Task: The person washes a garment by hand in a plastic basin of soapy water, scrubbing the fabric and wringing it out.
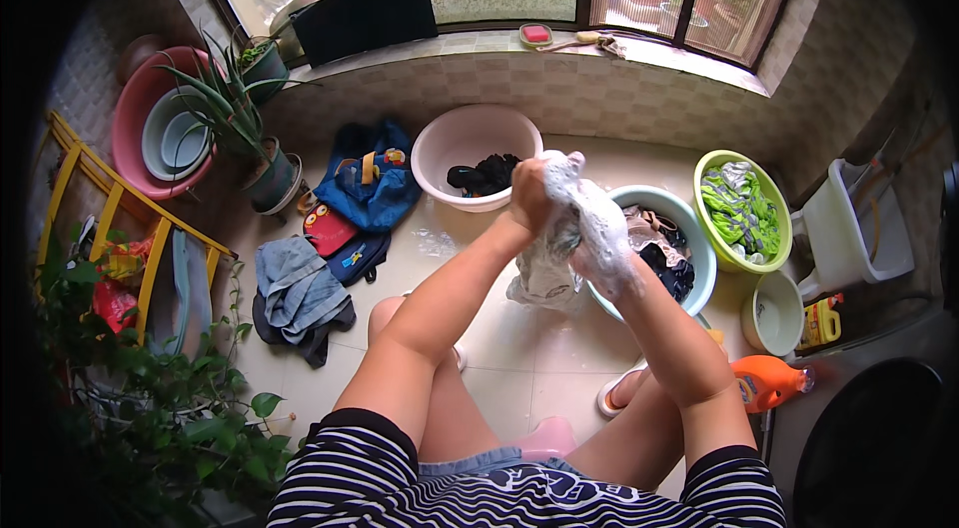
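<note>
In front of me, a wet, pale garment [547, 273] covered in white suds hangs from both hands toward the tiled floor. Its exact kind is hidden by foam. My left hand [531, 190] is closed around its upper part, fingers curled. Thick lather coats my right hand [611, 268], which grips the cloth lower down; its fingers are partly hidden. Just right of the garment stands a light blue basin [705, 258] with dark and pinkish clothes [667, 246] inside. Beyond my left hand is a pale pink basin [430, 143] holding black clothes [484, 176].
At right are a lime-green basin [785, 228] of green clothes, a small pale basin [774, 336] and an orange bottle [767, 383]. Left lie a denim pile [298, 283] and blue bags [372, 190], near potted plants [235, 113] and a yellow rack [110, 223]. Pink soap [535, 33] sits on the sill.
</note>
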Demonstrator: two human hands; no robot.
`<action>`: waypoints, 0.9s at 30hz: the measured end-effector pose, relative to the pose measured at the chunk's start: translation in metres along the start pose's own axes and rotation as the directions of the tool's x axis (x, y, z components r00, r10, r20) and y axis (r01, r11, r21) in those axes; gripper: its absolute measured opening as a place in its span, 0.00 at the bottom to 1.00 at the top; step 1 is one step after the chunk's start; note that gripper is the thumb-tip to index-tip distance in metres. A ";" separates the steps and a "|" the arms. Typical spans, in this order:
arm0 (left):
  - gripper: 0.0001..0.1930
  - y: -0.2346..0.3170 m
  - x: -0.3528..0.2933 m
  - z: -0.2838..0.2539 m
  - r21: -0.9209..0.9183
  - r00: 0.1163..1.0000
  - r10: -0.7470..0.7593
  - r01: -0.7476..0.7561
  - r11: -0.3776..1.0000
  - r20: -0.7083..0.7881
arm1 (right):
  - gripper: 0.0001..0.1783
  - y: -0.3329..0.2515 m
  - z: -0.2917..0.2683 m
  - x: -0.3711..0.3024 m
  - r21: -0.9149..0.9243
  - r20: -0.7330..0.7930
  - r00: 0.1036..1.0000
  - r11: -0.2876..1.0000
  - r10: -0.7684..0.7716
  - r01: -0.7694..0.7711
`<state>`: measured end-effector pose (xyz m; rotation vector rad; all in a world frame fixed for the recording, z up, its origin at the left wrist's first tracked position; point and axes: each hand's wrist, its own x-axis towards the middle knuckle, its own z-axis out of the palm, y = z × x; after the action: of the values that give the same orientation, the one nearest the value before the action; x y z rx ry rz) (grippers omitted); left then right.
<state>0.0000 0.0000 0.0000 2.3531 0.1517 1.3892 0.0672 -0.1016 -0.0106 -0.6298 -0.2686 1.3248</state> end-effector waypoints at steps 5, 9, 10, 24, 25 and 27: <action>0.04 0.053 0.001 0.027 -0.138 0.975 0.221 -0.219 0.966 -0.006 | 0.03 -0.020 -0.043 0.029 0.053 0.149 0.988 0.998 -0.028 0.020; 0.05 0.021 0.008 0.019 -0.059 0.996 0.043 -0.047 0.997 -0.080 | 0.03 0.002 -0.044 0.038 0.040 0.035 0.995 0.995 -0.094 0.093; 0.07 0.001 0.004 -0.007 0.092 0.999 -0.046 0.044 0.995 0.016 | 0.04 0.002 0.033 -0.002 -0.035 -0.271 0.962 0.999 0.029 -0.040; 0.04 0.036 0.006 0.011 -0.050 1.000 0.012 -0.013 0.999 -0.020 | 0.04 -0.011 -0.017 0.011 -0.029 -0.043 0.999 0.999 -0.019 0.017; 0.03 0.051 0.002 0.022 -0.115 0.978 0.203 -0.206 0.972 -0.036 | 0.03 -0.013 -0.044 0.025 -0.074 0.110 0.992 0.994 -0.068 0.077; 0.03 0.052 0.003 0.028 -0.157 0.978 0.207 -0.206 0.966 -0.011 | 0.03 -0.015 -0.068 0.031 -0.445 0.048 0.987 0.881 -0.155 0.160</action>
<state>0.0202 -0.0550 0.0112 2.2918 -0.2043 1.4310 0.1230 -0.0924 -0.0618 -0.9680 -0.6346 1.1120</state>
